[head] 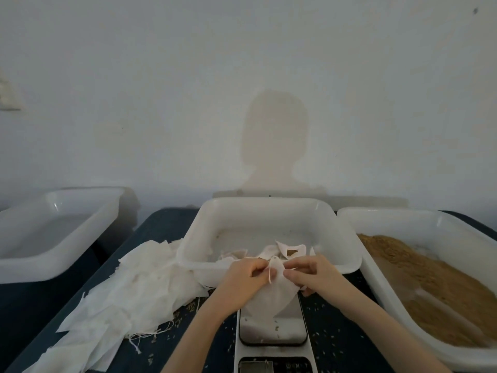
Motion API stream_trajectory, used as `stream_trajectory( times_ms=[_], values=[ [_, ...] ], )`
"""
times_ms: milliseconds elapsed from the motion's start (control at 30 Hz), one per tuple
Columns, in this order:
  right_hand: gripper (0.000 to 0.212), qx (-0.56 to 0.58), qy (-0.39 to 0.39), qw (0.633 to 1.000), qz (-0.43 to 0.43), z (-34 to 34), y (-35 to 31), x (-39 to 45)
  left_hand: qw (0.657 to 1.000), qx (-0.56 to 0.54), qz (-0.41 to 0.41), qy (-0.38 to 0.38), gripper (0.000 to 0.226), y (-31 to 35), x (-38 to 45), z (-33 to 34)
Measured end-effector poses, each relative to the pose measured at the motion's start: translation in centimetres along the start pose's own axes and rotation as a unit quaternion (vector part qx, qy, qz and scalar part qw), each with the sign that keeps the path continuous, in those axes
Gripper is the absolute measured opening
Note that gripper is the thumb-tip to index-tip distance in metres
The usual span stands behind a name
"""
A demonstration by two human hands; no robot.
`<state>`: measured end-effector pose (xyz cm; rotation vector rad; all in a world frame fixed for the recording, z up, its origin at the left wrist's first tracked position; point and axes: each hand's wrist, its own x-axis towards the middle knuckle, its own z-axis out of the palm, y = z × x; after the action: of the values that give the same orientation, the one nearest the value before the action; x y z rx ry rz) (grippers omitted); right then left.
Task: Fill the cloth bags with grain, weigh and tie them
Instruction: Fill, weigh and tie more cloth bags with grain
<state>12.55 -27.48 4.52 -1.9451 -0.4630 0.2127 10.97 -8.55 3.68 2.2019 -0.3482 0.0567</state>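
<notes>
A filled white cloth bag (271, 294) sits on the scale (273, 329) at the centre front. My left hand (242, 275) and my right hand (306, 273) both pinch the drawstring at the bag's neck, one on each side. A loop of string hangs between my fingers. Behind my hands, the middle white tray (204, 232) holds a few filled bags, one with its mouth open on grain. Brown grain (430, 289) fills the white tray (398, 214) on the right.
A heap of flat white cloth bags (129, 292) lies on the dark table left of the scale. Another white tray (53, 238) stands at the far left. Loose grains are scattered over the tabletop around the scale. A pale wall rises behind the trays.
</notes>
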Motion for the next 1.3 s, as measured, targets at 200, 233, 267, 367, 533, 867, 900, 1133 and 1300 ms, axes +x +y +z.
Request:
stream_trajectory(
  times_ms=[200, 233, 267, 367, 533, 867, 900, 1133, 1300],
  values=[
    [0.003, -0.009, -0.006, 1.0, 0.012, -0.6, 0.4, -0.6, 1.0, 0.004, 0.006, -0.002, 0.025, 0.8, -0.2, 0.4],
    [0.001, -0.004, -0.001, 1.0, 0.024, -0.6, 0.6, -0.7, 1.0, 0.016, 0.012, 0.005, 0.012, 1.1, -0.2, 0.5],
    [0.004, -0.001, 0.006, 0.999, 0.035, -0.7, 0.8, -0.8, 0.999, 0.044, 0.026, 0.018, 0.006, 1.2, -0.2, 0.6],
    [0.017, 0.012, 0.018, 0.998, 0.06, -0.9, 1.4, -1.1, 0.978, 0.149, 0.119, 0.081, 0.036, 1.6, -0.1, 1.2],
    [0.022, 0.059, -0.004, 0.995, 0.082, -1.6, 1.9, -1.7, 0.916, 0.302, 0.247, 0.094, 0.021, 2.2, -0.2, 1.8],
    [0.015, -0.164, 0.056, 0.985, -0.001, -3.2, 2.5, -2.0, 0.91, 0.331, 0.246, 0.03, 0.016, 2.2, 1.4, 2.5],
    [0.016, -0.253, 0.06, 0.965, -0.033, -3.1, 2.5, -2.0, 0.905, 0.342, 0.251, 0.035, 0.016, 2.3, 1.6, 2.6],
    [0.026, -0.436, 0.03, 0.895, -0.09, -2.7, 2.8, -1.2, 0.888, 0.369, 0.271, 0.032, 0.012, 2.6, 2.2, 3.3],
    [0.023, -0.455, 0.009, 0.888, -0.07, -2.3, 3.0, -1.7, 0.891, 0.376, 0.254, 0.02, 0.011, 1.9, 2.2, 3.5]
  ],
)
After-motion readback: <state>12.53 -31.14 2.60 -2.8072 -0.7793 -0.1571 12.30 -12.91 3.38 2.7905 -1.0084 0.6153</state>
